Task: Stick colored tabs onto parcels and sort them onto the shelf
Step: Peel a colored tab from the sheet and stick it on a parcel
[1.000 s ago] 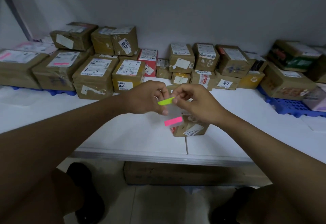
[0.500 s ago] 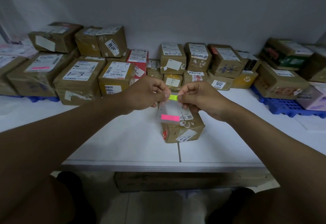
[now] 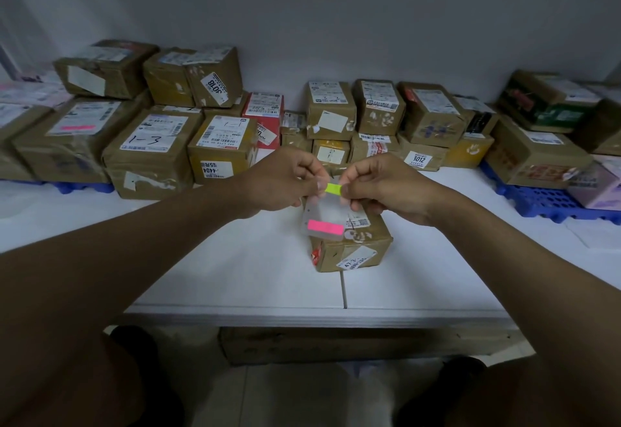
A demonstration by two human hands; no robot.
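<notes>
Both hands meet above a small brown parcel (image 3: 353, 245) on the white table (image 3: 235, 268). A clear tab sheet (image 3: 323, 216) hangs between them, with a pink tab (image 3: 325, 227) near its lower edge. My left hand (image 3: 285, 179) pinches the sheet's upper left part. A green tab (image 3: 333, 188) is pinched at its right end by my right hand (image 3: 379, 184). The green tab lies level between the two sets of fingertips. Whether it is free of the sheet I cannot tell.
Many taped cardboard parcels line the wall, among them one marked 1-3 (image 3: 151, 151), a yellow one (image 3: 223, 147) and a red one (image 3: 265, 115). Blue pallets (image 3: 534, 199) sit under the side stacks. A cardboard box (image 3: 353, 344) lies below the table edge.
Both hands have drifted right and slightly up over the small parcel. The green tab went from tilted to level, with less of it showing between the fingertips.
</notes>
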